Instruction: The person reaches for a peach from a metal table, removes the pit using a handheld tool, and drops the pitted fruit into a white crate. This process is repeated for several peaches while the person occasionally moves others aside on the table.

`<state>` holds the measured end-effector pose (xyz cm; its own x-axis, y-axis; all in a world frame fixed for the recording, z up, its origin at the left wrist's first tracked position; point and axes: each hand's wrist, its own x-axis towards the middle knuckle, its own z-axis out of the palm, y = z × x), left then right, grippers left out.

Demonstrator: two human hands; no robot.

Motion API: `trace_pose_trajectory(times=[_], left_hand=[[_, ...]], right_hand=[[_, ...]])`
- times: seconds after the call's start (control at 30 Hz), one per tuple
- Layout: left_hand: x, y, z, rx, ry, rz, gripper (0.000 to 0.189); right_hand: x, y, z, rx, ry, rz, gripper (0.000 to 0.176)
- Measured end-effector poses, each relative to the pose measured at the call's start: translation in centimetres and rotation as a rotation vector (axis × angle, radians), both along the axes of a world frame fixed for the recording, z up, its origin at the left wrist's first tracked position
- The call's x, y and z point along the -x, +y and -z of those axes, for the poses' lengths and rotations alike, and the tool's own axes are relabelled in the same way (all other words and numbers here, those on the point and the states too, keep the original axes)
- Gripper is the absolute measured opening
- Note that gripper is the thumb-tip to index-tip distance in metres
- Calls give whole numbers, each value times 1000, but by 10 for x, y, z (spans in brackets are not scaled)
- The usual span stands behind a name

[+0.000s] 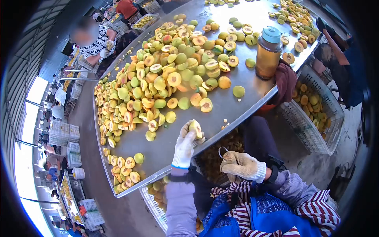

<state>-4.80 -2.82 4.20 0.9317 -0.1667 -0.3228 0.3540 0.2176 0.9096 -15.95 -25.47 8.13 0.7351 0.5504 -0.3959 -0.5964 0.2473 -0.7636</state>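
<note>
My left hand, in a white work glove, is raised over the near edge of the metal table and grips a halved peach between its fingertips. My right hand, also gloved, sits lower by my lap, closed on a small looped metal pitting tool whose ring pokes up from the fist. A big heap of halved yellow-green peaches covers the table beyond my hands.
An amber bottle with a blue cap stands at the table's right edge by a dark red cloth. White crates of fruit sit at right and under the table. Other people work at the far end.
</note>
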Motion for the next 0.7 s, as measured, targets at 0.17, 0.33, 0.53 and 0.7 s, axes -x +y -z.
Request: trace_pose_trajectory(times=[0.17,0.33,0.53,0.7], left_hand=[[48,-18,-48,406,-4,34,60],[76,-36,-68,161,-57,-4,73],[93,-50,-82,15,-136,-67,74],[108,-65,-92,-73,-239,-176,70]], right_hand=[[-4,8,-23,203,-257,-42,31],[0,12,-35,383,-447,-46,34],[6,10,-43,565,-578,-59,37],[11,11,-60,504,-536,-76,38]])
